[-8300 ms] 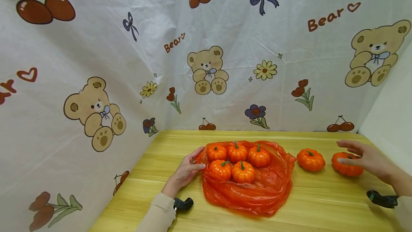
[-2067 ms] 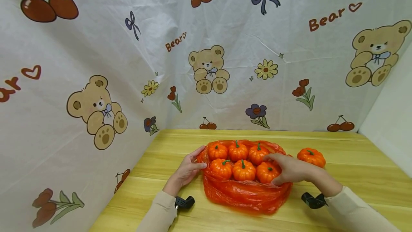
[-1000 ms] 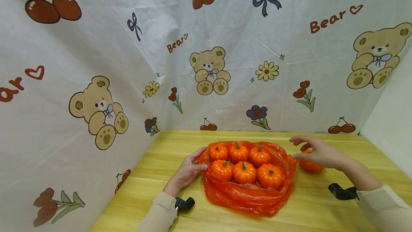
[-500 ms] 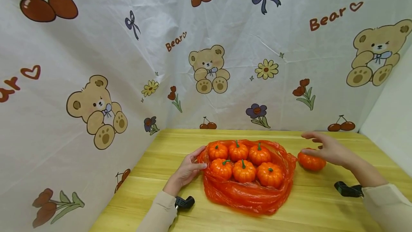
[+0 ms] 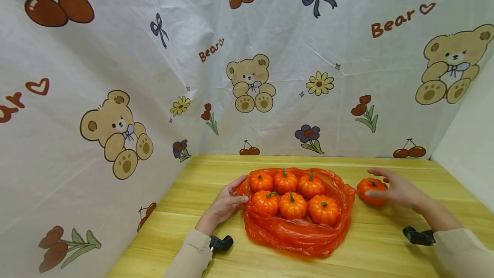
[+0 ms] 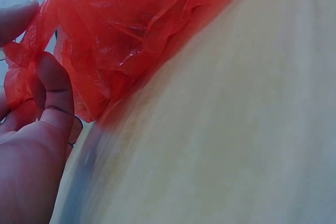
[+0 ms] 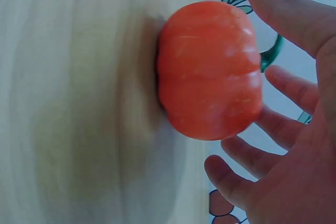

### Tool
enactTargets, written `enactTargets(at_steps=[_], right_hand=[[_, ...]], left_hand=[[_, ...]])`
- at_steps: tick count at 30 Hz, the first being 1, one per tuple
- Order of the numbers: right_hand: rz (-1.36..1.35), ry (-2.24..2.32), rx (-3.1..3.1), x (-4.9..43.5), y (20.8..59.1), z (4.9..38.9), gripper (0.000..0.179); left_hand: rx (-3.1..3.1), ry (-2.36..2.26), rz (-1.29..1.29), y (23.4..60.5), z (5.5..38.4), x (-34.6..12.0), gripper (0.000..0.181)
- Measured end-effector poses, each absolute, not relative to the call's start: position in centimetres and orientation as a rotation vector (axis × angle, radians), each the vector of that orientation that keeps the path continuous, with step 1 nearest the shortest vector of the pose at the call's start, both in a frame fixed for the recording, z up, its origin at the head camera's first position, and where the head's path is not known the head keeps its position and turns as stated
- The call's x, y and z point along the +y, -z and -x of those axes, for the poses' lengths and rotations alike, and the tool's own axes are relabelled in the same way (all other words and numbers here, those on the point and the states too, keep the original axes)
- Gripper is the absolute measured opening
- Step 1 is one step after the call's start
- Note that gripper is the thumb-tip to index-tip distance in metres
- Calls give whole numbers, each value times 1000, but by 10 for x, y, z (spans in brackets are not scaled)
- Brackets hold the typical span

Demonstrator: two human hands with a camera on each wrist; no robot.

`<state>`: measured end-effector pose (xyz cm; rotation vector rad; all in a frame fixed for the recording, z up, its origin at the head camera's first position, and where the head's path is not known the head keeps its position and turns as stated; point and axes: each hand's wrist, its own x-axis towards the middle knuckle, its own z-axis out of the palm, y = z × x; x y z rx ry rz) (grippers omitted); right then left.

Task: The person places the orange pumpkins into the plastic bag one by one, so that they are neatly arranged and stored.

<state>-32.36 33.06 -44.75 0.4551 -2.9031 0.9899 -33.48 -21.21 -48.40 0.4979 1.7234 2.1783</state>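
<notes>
My left hand (image 5: 224,205) pinches the left rim of a thin red plastic bag (image 5: 297,239); the left wrist view shows the crinkled film of the bag (image 6: 136,30) between thumb and fingers. Inside the wide-mouthed bag sit several small orange pumpkins (image 5: 292,206) in two rows, green stems showing. One more pumpkin (image 5: 365,187) stands on the table to the right of the bag. Beside it is my right hand (image 5: 403,190), thumb at the near side and fingers beyond. In the right wrist view the fingers spread loosely around the stem side of this pumpkin (image 7: 210,72).
A light wooden table (image 5: 185,243) carries everything. A pale cloth (image 5: 278,98) printed with bears, cherries and flowers hangs behind and at the left, and a plain white wall (image 5: 471,153) stands at the right. Each wrist wears a black camera mount (image 5: 221,243).
The pumpkin formerly at far right now sits in the bag's front right. My right hand let go of it, moved right and lowered beside the remaining outside pumpkin. My left hand stayed put.
</notes>
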Motion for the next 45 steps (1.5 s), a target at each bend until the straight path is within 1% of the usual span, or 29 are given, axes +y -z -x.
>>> enactTargets(at_steps=[13, 26, 32, 45], right_hand=[[-411, -989, -2903, 331, 466, 329, 85], [-353, -952, -2936, 331, 469, 330, 89], [-347, -960, -2932, 329, 466, 327, 87], [-347, -981, -2909, 320, 443, 317, 85]], left_hand=[[1734, -2174, -501, 483, 334, -212, 89], [1728, -2178, -499, 483, 334, -212, 90], [1728, -2170, -494, 483, 334, -212, 89], [1727, -2175, -499, 482, 333, -211, 92]])
